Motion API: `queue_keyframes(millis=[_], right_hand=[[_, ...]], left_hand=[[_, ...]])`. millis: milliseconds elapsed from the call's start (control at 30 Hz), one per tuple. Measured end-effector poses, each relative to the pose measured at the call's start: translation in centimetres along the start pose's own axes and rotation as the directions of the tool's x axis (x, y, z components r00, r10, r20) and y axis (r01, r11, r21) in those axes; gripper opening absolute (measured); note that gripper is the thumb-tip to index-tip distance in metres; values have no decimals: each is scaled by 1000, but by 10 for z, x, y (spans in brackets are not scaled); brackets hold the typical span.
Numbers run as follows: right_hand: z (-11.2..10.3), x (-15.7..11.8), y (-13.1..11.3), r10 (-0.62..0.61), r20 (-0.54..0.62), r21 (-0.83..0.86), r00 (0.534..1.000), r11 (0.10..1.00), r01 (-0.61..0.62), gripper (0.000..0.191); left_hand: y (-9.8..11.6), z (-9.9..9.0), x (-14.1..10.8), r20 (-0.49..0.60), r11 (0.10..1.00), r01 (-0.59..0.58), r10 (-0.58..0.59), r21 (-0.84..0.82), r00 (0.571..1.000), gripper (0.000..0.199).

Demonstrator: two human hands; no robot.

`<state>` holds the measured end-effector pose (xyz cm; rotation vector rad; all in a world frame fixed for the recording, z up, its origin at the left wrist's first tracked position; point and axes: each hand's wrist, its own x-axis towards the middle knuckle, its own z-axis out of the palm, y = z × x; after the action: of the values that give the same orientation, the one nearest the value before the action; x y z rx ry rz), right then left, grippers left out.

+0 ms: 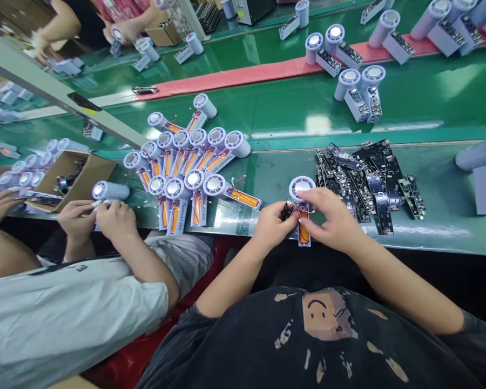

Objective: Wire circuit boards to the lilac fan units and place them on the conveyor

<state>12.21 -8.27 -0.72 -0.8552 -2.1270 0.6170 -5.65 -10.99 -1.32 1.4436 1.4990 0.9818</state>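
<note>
The left hand (272, 229) grips a small black circuit board (287, 210) in closed fingers. The right hand (328, 219) pinches a red wire (298, 212) from the fan (302, 188) lying on the green tabletop (429, 237), just beside a pile of circuit boards (368, 186).

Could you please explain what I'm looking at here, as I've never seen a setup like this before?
This is one view from a camera worn on a person's head, looking down past their dark T-shirt at their bare hands. The left hand holds a small black circuit board. The right hand reaches over a fan handle, which has an orange insert and a round fan head at its end. A heap of black circuit boards lies on the green workbench, beside rows of similar fans. On the left, a co-worker handles another fan.
</note>
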Motion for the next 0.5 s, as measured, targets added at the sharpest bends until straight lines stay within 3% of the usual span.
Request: queue_keyframes(millis=[67, 133, 233, 333, 433, 500], right_hand=[[-2, 0, 0, -81, 53, -68, 995, 994, 84, 39], [-3, 1, 4, -102, 59, -124, 993, 986, 108, 28], [-4, 1, 15, -41, -26, -124, 999, 992, 37, 21], [-7, -2, 24, -24, -64, -196, 998, 980, 11, 20], [-13, -4, 26, -171, 101, -382, 980, 903, 197, 24], [-19, -3, 21, -223, 231, -412, 947, 859, 303, 25]], left_hand=[[-2, 2, 0, 20, 993, 45, -43, -109, 999, 18], [-4, 4, 0, 57, 962, 126, -115, -244, 992, 24], [-4, 5, 1, 107, 866, 245, -221, -437, 969, 33], [0, 5, 3, 144, 765, 290, -254, -575, 956, 38], [3, 4, 5, 190, 703, 331, -274, -629, 943, 42], [3, 3, 5, 202, 697, 350, -289, -626, 936, 44]])
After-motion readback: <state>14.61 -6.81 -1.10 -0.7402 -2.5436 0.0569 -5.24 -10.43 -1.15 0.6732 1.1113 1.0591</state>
